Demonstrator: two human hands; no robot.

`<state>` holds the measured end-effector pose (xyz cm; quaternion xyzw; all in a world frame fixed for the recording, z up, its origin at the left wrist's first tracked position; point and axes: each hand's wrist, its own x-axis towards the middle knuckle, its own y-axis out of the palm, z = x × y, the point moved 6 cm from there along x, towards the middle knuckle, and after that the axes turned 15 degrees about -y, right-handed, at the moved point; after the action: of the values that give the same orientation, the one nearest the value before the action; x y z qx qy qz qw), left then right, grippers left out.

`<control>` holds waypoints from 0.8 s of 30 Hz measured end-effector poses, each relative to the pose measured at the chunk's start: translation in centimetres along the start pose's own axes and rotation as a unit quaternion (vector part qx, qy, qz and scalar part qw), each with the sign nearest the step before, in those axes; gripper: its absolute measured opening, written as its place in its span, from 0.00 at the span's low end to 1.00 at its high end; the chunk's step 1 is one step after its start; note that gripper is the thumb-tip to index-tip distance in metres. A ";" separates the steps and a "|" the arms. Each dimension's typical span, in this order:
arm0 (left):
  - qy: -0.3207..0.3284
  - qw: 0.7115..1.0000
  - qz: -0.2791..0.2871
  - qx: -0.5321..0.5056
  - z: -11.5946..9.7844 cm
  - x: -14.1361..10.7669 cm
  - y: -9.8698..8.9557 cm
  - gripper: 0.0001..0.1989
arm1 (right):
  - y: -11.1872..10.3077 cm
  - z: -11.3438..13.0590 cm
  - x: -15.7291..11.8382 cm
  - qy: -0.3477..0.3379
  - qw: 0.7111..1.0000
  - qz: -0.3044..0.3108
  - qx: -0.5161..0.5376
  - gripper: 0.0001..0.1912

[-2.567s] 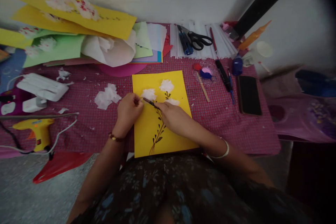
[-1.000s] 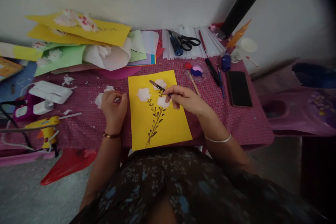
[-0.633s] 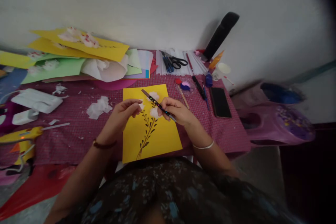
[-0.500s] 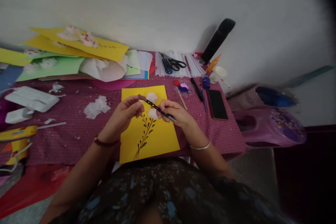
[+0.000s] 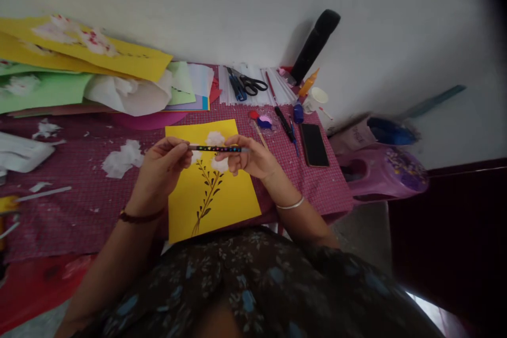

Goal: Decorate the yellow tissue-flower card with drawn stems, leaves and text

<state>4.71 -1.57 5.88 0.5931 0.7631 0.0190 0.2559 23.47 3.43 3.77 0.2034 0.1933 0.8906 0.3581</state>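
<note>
Head view: a dark, dotted pen (image 5: 220, 149) spanned both hands above the yellow sheet (image 5: 222, 200).
Fingers of the left hand (image 5: 160, 166) pinched one end, those of the right hand (image 5: 253, 157) the other; it lay nearly level, speckled with colourful spots.

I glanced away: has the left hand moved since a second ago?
Yes, rightward against the yellow sheet: the left hand was over the white scraps, left of the sheet; now its fingers are over the sheet.

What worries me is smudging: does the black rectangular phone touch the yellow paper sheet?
Apart; the head view shows checked pink tablecloth between phone and sheet.
</note>
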 end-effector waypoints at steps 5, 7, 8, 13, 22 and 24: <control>0.012 0.997 0.016 0.077 1.1 -2.9 0.5 0.07 | 0.1 0.9 -0.2 -0.053 0.998 -0.025 -0.037 0.26; 0.020 0.993 0.012 0.116 1.4 -3.6 0.8 0.07 | 0.7 0.7 -0.3 -0.051 0.997 -0.020 -0.056 0.23; 0.024 0.991 0.011 0.133 1.4 -3.7 0.9 0.07 | 1.0 0.5 -0.3 -0.047 0.997 -0.019 -0.065 0.22; 0.064 0.973 0.013 0.219 1.1 -3.9 2.1 0.04 | 1.4 0.4 -0.3 -0.057 0.989 -0.053 -0.122 0.18; 0.154 0.952 -0.238 0.114 0.9 -5.9 -6.7 0.04 | -4.6 4.8 -1.1 -0.213 0.926 -0.291 -0.110 0.08; 0.117 0.959 -0.249 0.071 1.9 -6.1 -8.4 0.04 | -5.7 4.8 -1.9 -0.201 0.919 -0.327 -0.086 0.06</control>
<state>-1.03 -10.19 3.64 0.3943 0.9108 -0.0302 0.1184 30.29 6.80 4.57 0.2716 0.0953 0.6772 0.6771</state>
